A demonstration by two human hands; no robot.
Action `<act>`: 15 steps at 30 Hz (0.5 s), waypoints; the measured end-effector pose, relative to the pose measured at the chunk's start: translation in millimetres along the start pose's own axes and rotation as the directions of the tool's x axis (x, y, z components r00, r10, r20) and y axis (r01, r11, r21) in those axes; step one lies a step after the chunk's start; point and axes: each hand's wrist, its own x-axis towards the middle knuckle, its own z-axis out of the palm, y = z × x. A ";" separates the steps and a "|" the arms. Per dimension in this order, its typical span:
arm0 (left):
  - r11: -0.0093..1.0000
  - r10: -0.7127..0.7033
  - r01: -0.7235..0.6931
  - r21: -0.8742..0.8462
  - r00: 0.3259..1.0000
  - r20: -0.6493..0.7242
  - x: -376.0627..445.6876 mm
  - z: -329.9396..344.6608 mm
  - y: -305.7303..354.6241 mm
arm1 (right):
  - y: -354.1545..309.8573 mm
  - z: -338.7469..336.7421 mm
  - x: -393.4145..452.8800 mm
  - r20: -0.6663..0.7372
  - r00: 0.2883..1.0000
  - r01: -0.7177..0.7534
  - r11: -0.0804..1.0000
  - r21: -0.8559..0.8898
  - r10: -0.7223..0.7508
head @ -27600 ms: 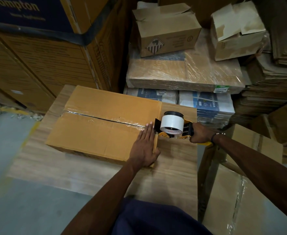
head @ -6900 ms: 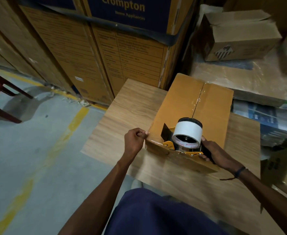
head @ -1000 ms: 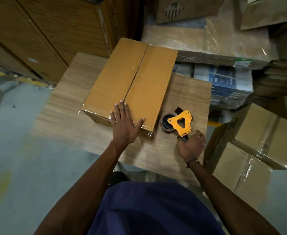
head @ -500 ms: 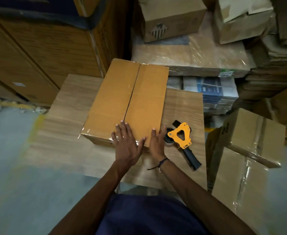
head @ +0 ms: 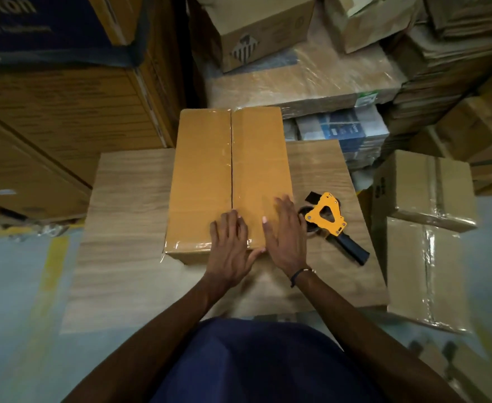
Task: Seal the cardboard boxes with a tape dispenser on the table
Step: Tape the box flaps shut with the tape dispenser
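We see the cardboard box (head: 230, 181) lying on the wooden tabletop (head: 122, 228), clear tape along its centre seam. Both hands lie flat on the box's near end with fingers straight, gripping nothing: the left hand (head: 230, 251) by the seam, the right hand (head: 285, 237) at the box's right edge. The tape dispenser (head: 329, 219) lies just right of the box, untouched.
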 end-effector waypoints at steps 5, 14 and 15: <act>0.933 0.333 -0.332 0.139 0.943 0.019 19.7 -7.8 -41.7 | 9.4 9.7 -1.8 0.044 0.994 0.107 0.969 -0.223 -0.100; 0.866 0.482 -0.466 0.184 0.874 -0.056 2.0 -2.9 -128.6 | 3.1 7.2 -0.4 -0.024 0.996 0.081 0.977 -0.195 -0.087; 0.865 0.488 -0.471 0.176 0.870 -0.068 -0.5 -0.9 -139.2 | 2.4 6.7 -0.1 -0.025 0.996 0.081 0.980 -0.182 -0.087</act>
